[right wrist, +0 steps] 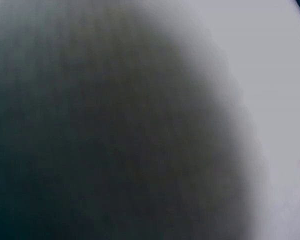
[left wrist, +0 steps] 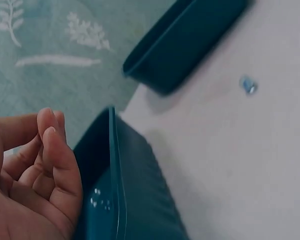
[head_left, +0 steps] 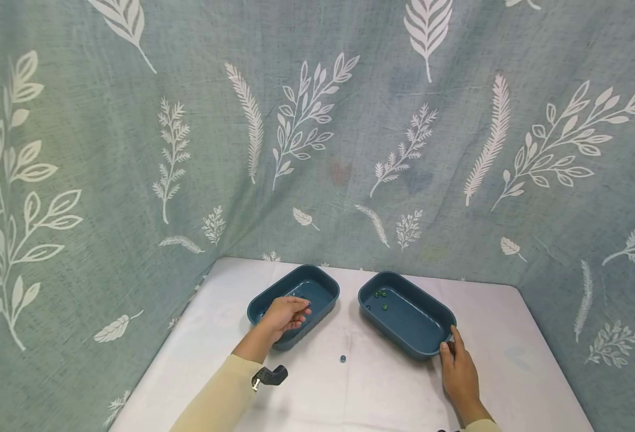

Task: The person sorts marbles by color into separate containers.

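My left hand (head_left: 287, 315) is over the left blue tray (head_left: 260, 298), its thumb and fingertips pinched together. A small bluish spot at the fingertips looks like a marble, mostly hidden by the fingers. Several small shiny marbles (left wrist: 95, 200) lie in that tray beneath the hand. My right hand (head_left: 460, 372) holds the near right corner of the right blue tray (head_left: 414, 321), thumb and fingers at its rim. Green marbles (head_left: 385, 307) and a darker bluish one (head_left: 368, 308) sit in its far left part. The right wrist view is mostly a dark blur.
A lone blue marble (head_left: 343, 359) lies on the white tablecloth (head_left: 371, 390), in front of the gap between the trays. A grey-green leaf-patterned curtain (head_left: 344, 228) encloses the table at the back and both sides.
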Motion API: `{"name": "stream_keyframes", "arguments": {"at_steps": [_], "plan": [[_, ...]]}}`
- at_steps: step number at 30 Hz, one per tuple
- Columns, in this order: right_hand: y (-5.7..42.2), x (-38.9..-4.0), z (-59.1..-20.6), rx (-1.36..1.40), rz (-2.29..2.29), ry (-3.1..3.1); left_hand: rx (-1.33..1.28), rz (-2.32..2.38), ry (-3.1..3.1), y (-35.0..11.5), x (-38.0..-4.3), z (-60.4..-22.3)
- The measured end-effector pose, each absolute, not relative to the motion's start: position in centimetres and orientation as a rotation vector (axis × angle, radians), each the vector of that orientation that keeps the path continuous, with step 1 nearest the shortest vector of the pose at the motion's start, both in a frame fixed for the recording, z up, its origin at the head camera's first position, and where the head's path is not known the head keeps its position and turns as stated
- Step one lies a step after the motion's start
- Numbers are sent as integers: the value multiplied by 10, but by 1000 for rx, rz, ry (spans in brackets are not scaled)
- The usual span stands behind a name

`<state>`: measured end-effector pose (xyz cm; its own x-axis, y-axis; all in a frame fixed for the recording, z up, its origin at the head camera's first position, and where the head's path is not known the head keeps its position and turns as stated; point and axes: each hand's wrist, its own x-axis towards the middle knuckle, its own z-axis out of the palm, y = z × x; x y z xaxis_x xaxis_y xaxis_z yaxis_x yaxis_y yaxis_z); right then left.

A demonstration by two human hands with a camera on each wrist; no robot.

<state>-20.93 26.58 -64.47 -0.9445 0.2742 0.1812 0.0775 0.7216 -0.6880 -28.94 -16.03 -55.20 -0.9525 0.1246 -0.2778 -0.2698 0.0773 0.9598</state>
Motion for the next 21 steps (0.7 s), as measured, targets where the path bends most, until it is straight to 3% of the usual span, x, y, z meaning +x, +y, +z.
{"name": "stream_keyframes", "arguments": {"at_steps": [21], "plan": [[267, -210, -646, -271, 1023, -2660, -342, 2022, 1977, -176, -339, -570]]}}
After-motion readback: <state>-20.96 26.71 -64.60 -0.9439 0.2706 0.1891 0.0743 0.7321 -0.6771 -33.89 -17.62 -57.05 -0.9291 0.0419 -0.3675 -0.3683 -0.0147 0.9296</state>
